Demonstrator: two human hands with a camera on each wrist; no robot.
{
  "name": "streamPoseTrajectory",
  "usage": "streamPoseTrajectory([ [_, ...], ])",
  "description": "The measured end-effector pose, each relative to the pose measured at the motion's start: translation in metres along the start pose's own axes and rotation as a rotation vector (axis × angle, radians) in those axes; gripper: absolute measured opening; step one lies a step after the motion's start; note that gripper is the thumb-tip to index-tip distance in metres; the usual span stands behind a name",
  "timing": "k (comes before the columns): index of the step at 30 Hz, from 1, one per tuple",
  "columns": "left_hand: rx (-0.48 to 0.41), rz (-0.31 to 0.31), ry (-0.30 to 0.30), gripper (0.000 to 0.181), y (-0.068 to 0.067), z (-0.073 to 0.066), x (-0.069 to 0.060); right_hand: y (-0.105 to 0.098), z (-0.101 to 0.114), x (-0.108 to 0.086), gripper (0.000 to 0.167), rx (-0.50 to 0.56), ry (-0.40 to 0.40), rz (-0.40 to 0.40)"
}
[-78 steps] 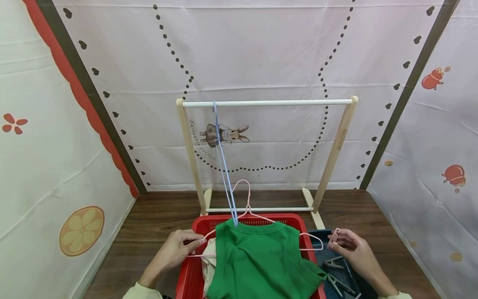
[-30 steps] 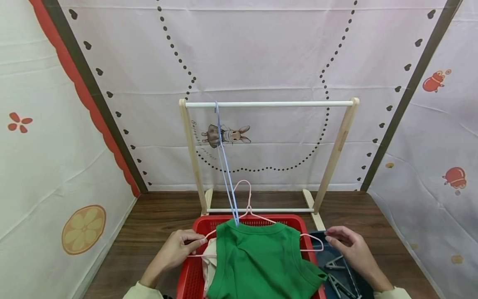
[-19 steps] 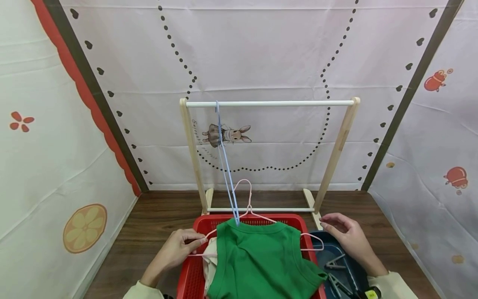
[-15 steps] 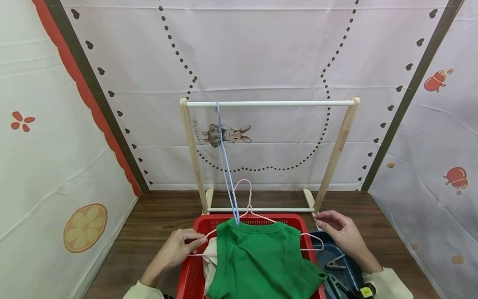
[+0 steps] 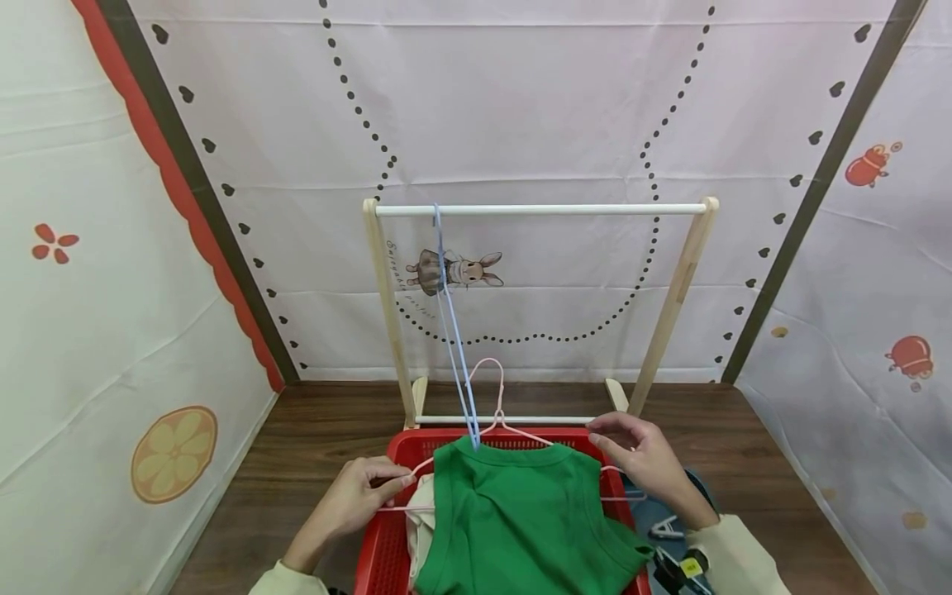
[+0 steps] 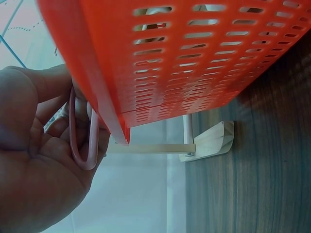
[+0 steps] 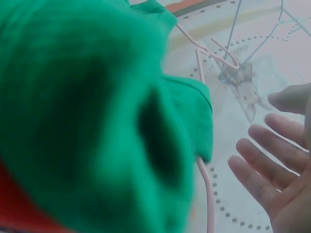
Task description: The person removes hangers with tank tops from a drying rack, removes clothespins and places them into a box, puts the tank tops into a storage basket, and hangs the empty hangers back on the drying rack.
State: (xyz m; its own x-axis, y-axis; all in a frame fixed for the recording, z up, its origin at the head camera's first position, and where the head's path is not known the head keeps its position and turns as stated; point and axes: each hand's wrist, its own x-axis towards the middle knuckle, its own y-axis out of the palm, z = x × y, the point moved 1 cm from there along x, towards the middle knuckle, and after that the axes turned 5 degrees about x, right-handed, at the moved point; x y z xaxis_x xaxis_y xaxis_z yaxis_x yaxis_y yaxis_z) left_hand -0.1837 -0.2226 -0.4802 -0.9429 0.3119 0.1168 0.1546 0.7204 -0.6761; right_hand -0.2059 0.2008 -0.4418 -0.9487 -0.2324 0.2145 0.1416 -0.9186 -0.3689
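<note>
My left hand (image 5: 360,494) pinches the left end of a pink clothes hanger (image 5: 500,417) between thumb and fingers; in the left wrist view the hanger's looped end (image 6: 87,160) lies in the palm. A green sleeveless top (image 5: 524,512) is on that hanger, draped over a red basket (image 5: 383,549). Above the basket's right rim, near the hanger's right arm, my right hand (image 5: 647,459) holds nothing. Its fingers (image 7: 272,150) are loosely spread in the right wrist view, apart from the top.
Behind the basket stands a rack with a white rail (image 5: 550,210), a blue hanger (image 5: 455,322) hooked on its left part. Cream cloth (image 5: 420,516) lies in the basket. A dark blue tray (image 5: 702,487) with clips (image 5: 667,529) is at the right, partly under my right arm.
My right hand has moved left from over the blue tray to the basket's right rim. A small pink thing seen earlier in its fingers no longer shows. My left hand keeps its pinch.
</note>
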Motion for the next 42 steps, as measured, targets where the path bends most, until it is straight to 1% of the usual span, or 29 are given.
streamPoseTrajectory([
  [5, 0.009, -0.009, 0.002, 0.017, 0.000, -0.001, 0.000, 0.011, 0.001, 0.007, 0.026, 0.001, -0.021, 0.043],
  [11, 0.007, -0.016, -0.003, 0.018, 0.000, -0.002, -0.001, 0.024, 0.000, 0.013, 0.021, -0.078, -0.099, 0.102],
  [14, 0.013, -0.018, -0.001, 0.016, 0.001, -0.002, -0.001, 0.030, 0.000, 0.016, 0.019, -0.106, -0.119, 0.117],
  [19, 0.027, -0.035, 0.019, 0.016, 0.002, -0.003, -0.002, 0.036, 0.000, 0.018, 0.020, -0.128, -0.123, 0.132],
  [25, 0.045, -0.066, 0.055, 0.013, 0.002, -0.006, -0.003, 0.044, 0.001, 0.019, 0.022, -0.163, -0.151, 0.144],
  [30, 0.059, -0.080, 0.104, 0.011, 0.003, -0.010, -0.004, 0.051, 0.006, 0.020, 0.024, -0.164, -0.123, 0.171],
  [33, 0.063, -0.088, 0.123, 0.010, 0.003, -0.012, -0.003, 0.055, 0.010, 0.020, 0.022, -0.175, -0.133, 0.172],
  [37, 0.065, -0.089, 0.123, 0.009, 0.004, -0.015, -0.002, 0.058, 0.016, 0.020, 0.017, -0.196, -0.140, 0.147],
  [39, 0.061, -0.085, 0.122, 0.009, 0.004, -0.015, -0.002, 0.059, 0.018, 0.019, 0.016, -0.192, -0.139, 0.140],
  [42, 0.054, -0.074, 0.136, 0.009, 0.003, -0.016, -0.002, 0.060, 0.020, 0.019, 0.017, -0.172, -0.149, 0.134],
])
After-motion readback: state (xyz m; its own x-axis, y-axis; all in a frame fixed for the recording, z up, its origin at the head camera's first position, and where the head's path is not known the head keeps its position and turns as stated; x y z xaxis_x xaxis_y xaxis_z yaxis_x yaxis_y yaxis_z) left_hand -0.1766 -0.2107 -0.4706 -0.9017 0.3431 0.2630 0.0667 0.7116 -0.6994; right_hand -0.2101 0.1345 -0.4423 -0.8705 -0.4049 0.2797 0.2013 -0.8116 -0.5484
